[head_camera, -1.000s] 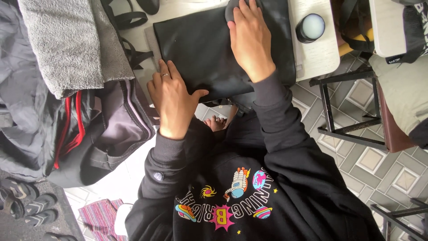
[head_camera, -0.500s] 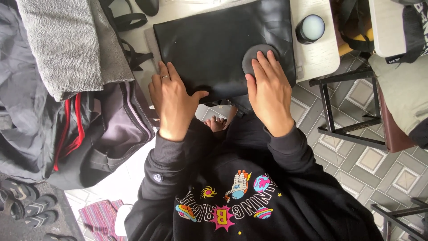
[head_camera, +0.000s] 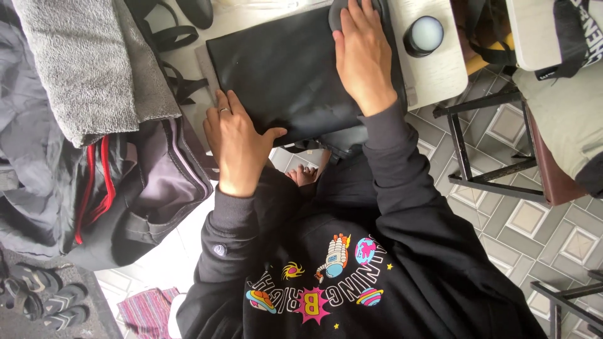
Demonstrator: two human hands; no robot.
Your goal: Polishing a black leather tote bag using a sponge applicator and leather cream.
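My left hand [head_camera: 235, 141] lies flat and open on the near left corner of the black fabric piece [head_camera: 295, 72], thumb hooked over its near edge, ring finger toward the outside; it grips nothing, it only pins. My right hand [head_camera: 363, 59] is also open, palm down on the far right part of the same piece, fingers spread over a dark round pad [head_camera: 336, 16] that peeks out beyond the fingertips — whether the fingers curl round that pad I cannot tell.

The black piece lies spread on the pale tabletop [head_camera: 433, 69], between and under both hands, its near edge hanging a little over the table's rim.

To smooth it well, I judge the left hand should keep its pressure low and steady as the anchor, while the right strokes with a flat palm rather than fingertips — otherwise the cloth could bunch or slide off the near edge.

Just right of the right hand stands a small round jar [head_camera: 424, 34] with a pale lid, near enough to be knocked. Left of the left hand lies a grey folded towel [head_camera: 81, 63], and below it an open dark bag [head_camera: 144, 188] with red trim.
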